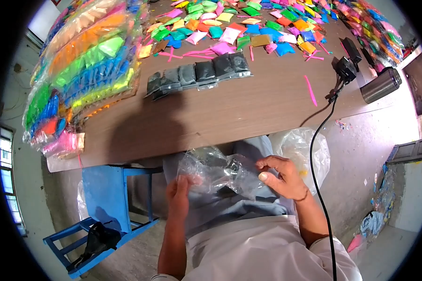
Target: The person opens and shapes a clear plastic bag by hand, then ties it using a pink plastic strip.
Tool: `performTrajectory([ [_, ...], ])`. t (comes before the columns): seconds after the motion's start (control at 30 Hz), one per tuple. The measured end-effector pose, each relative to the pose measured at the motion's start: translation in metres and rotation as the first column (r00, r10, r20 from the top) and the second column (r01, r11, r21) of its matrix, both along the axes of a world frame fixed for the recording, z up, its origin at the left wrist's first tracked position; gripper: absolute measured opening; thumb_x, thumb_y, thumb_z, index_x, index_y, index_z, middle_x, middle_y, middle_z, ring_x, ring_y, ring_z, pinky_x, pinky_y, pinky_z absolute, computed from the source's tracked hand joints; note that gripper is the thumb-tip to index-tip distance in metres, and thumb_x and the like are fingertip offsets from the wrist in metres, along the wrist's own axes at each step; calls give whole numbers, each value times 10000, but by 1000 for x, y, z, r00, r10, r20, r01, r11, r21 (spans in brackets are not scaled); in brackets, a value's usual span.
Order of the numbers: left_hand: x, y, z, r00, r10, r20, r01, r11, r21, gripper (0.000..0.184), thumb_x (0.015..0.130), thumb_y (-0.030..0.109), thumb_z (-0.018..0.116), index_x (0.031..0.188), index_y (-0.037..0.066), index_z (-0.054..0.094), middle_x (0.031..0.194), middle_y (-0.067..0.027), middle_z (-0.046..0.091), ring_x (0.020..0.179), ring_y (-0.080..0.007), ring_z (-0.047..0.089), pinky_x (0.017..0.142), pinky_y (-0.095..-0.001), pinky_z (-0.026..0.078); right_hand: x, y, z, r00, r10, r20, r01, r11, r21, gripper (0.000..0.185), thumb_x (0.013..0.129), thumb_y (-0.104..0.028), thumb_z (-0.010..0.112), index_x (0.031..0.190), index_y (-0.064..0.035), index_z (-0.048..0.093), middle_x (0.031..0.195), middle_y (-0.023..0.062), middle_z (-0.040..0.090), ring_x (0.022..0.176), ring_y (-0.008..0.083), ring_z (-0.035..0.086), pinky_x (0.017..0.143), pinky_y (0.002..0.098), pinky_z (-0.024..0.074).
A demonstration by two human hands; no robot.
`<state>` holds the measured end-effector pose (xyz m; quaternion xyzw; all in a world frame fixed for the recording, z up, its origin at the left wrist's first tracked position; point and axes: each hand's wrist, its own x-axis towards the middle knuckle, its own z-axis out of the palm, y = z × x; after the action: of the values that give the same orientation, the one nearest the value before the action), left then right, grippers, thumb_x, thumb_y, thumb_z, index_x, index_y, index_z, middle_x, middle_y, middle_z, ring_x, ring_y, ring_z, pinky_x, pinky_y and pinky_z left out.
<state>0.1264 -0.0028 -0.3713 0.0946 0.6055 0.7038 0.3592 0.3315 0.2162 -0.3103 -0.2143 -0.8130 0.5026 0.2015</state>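
Note:
A crumpled clear plastic bag (211, 172) is spread above my lap, just in front of the table edge. My left hand (179, 191) grips its left side with curled fingers. Close to the bag's right side is my right hand (286, 178), its thumb and fingers apart and nothing visible between them. On the table beyond, a row of joined black packets (204, 71) lies at a slant, in clear wrapping.
Bright small packets (229, 35) cover the table's (248, 112) far part. Bagged colored packets (94, 56) are heaped at left. At right are a metal flask (381, 85) and a black cable (320, 187) running down past my right arm. A blue chair (105, 192) stands left.

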Motion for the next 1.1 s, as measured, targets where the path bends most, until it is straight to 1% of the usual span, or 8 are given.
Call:
performTrajectory([
  [0.07, -3, -3, -6, 999, -33, -10, 33, 999, -8, 300, 990, 274, 495, 849, 40, 619, 844, -28, 626, 797, -87, 572, 760, -231, 458, -1, 0, 13, 999, 39, 26, -34, 983, -182, 397, 810, -289, 726, 976, 61, 638, 855, 170, 661, 791, 280, 651, 732, 348, 509],
  [0.13, -3, -3, -9, 999, -34, -9, 33, 999, -7, 310, 992, 280, 490, 846, 37, 615, 859, -35, 629, 808, -90, 572, 766, -235, 458, -6, 1, 31, 905, 184, 383, -148, 982, -121, 491, 803, -374, 725, 1014, 60, 637, 784, 143, 668, 690, 276, 658, 673, 351, 519],
  [0.23, 2, 2, 1, 998, -43, -35, 43, 999, 6, 332, 996, 293, 481, 839, 30, 609, 866, -46, 631, 812, -100, 570, 769, -245, 457, -14, -10, 29, 817, 219, 534, -298, 952, 66, 567, 767, -431, 738, 1058, 44, 629, 712, 120, 661, 626, 297, 651, 644, 367, 527],
  [0.4, 2, 11, 13, 990, -115, -76, 118, 993, 32, 377, 1005, 314, 456, 825, 17, 602, 840, -60, 639, 819, -127, 579, 785, -270, 459, -20, -23, -10, 963, 152, 223, -246, 833, 495, 604, 739, -434, 749, 1098, 29, 607, 800, 164, 660, 779, 340, 653, 716, 409, 513],
  [0.6, 4, 10, 12, 985, -115, -129, 111, 993, -40, 405, 1003, 342, 450, 789, 28, 590, 794, -52, 626, 788, -117, 565, 783, -277, 461, -32, -20, -2, 753, 288, 592, -272, 955, -120, 464, 784, -328, 733, 1068, 17, 606, 917, 182, 640, 911, 317, 619, 792, 361, 485],
  [0.83, 2, 5, 11, 986, 111, 124, -108, 994, -33, 396, 991, 351, 480, 778, 37, 596, 786, -40, 629, 752, -99, 568, 736, -255, 466, -6, -2, -20, 910, 389, 146, -233, 767, -598, 158, 944, -135, 560, 1039, -20, 612, 919, 83, 670, 862, 168, 618, 733, 311, 493],
  [0.9, 2, 5, 10, 994, 55, 94, -51, 998, -39, 401, 989, 357, 483, 778, 37, 602, 788, -41, 631, 746, -101, 573, 732, -255, 467, -5, -2, -19, 945, 257, -203, -305, 465, -831, 160, 948, -111, 552, 1066, -10, 594, 929, 100, 664, 897, 191, 628, 784, 311, 510],
  [1.1, 5, 4, 1, 998, -52, 27, 54, 997, -49, 446, 981, 378, 490, 776, 15, 646, 796, -72, 674, 751, -110, 599, 737, -260, 473, 0, 12, -20, 976, 143, -166, -217, 514, -830, 134, 950, -111, 550, 1021, -4, 583, 885, 87, 665, 849, 178, 640, 799, 315, 509],
])
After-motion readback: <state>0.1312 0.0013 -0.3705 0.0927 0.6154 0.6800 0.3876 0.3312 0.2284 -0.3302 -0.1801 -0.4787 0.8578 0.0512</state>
